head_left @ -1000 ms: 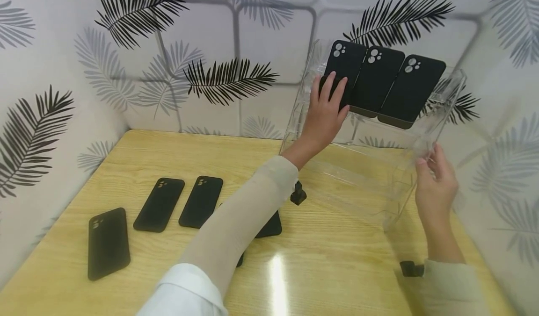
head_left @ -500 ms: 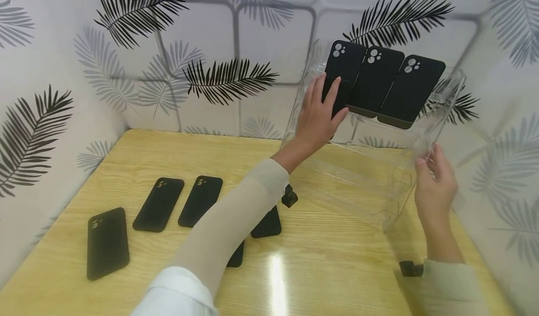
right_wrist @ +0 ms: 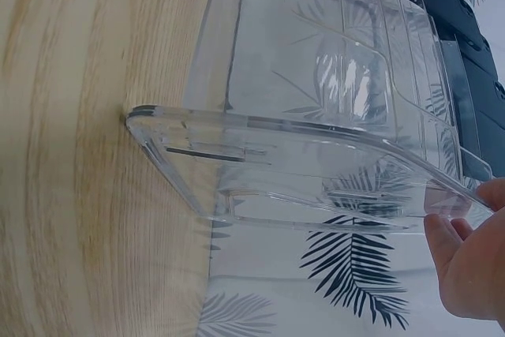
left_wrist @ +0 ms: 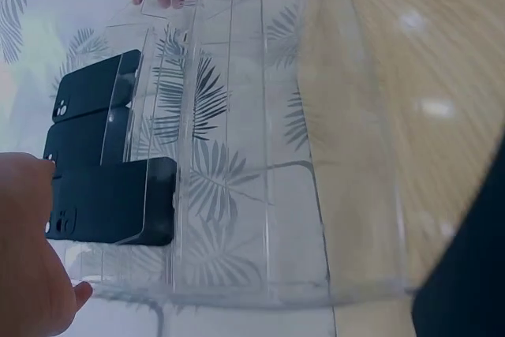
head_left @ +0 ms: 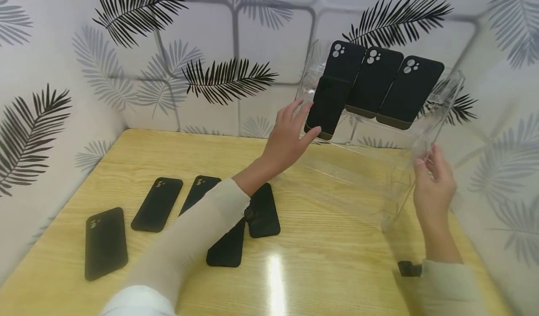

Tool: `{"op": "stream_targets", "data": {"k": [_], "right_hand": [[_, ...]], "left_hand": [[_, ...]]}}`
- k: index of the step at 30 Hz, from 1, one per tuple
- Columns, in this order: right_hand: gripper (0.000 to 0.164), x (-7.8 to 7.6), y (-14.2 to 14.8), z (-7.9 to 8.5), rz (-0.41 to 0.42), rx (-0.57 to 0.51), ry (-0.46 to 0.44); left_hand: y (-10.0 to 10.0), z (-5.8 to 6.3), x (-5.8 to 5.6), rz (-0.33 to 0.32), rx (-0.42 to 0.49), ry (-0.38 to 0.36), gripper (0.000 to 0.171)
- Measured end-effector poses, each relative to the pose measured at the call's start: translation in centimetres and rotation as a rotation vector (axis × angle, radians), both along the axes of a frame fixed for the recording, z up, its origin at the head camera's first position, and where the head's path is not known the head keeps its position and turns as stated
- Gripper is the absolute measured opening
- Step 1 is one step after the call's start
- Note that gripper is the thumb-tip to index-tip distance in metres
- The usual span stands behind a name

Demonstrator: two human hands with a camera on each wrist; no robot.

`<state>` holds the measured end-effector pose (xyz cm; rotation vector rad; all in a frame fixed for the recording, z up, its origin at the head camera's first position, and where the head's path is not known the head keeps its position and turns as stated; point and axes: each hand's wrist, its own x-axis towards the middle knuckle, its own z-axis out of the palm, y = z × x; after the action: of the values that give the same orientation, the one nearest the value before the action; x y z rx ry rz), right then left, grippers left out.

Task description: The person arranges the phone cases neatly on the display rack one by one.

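Observation:
A clear plastic display rack (head_left: pixel 353 180) with stepped tiers stands on the table. Its top tier carries a row of three black phone cases, among them the middle case (head_left: pixel 376 82) and right case (head_left: pixel 410 91). One more black phone case (head_left: pixel 328 108) leans a tier lower, overlapping the left case (head_left: pixel 347 61). My left hand (head_left: pixel 286 136) is beside that lower case, fingers loosely extended; whether its thumb touches the case I cannot tell. My right hand (head_left: pixel 435 185) pinches the rack's right side edge, also visible in the right wrist view with the rack's side panel (right_wrist: pixel 300 128).
Several black phone cases lie on the wooden table at the left, such as the far-left case (head_left: pixel 106 243), another case (head_left: pixel 157 204) and one near the left sleeve (head_left: pixel 265 211). Leaf-patterned wall covering (head_left: pixel 269 40) rises right behind the rack.
My left hand has drawn down and left off the case, uncovering it on the lower tier; its arm has shifted left too. The right hand keeps its hold on the rack.

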<state>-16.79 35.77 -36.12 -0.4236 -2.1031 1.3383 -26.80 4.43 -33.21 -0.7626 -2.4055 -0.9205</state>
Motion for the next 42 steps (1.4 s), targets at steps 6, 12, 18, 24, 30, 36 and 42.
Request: {"op": "stream_targets", "data": {"k": [6, 12, 18, 24, 30, 36, 42], "right_hand": [[0.052, -0.3, -0.2, -0.2, 0.001, 0.009, 0.003], [0.051, -0.6, -0.3, -0.3, 0.002, 0.015, 0.015], [0.051, -0.7, -0.5, -0.3, 0.011, 0.005, 0.009], [0.051, -0.7, -0.3, -0.7, -0.012, 0.024, 0.025], [0.051, -0.6, 0.1, -0.6, -0.031, 0.006, 0.026], [0.052, -0.3, 0.1, -0.3, -0.016, -0.030, -0.001], [0.051, -0.5, 0.0, -0.3, -0.026, -0.031, 0.012]], "left_hand": [[-5.1, -1.6, 2.0, -0.028, 0.085, -0.094, 0.066], [-10.4, -2.9, 4.0, 0.036, 0.026, -0.150, 0.069], [-15.5, -3.5, 6.5, 0.109, -0.009, -0.206, 0.070], [-20.2, -4.4, 8.8, 0.203, -0.045, -0.239, 0.068], [-24.1, -5.2, 10.8, 0.282, -0.057, -0.325, 0.069], [-27.9, -5.9, 12.3, 0.373, -0.088, -0.394, 0.075], [-31.6, -7.2, 13.5, 0.449, -0.120, -0.406, 0.079]]}}
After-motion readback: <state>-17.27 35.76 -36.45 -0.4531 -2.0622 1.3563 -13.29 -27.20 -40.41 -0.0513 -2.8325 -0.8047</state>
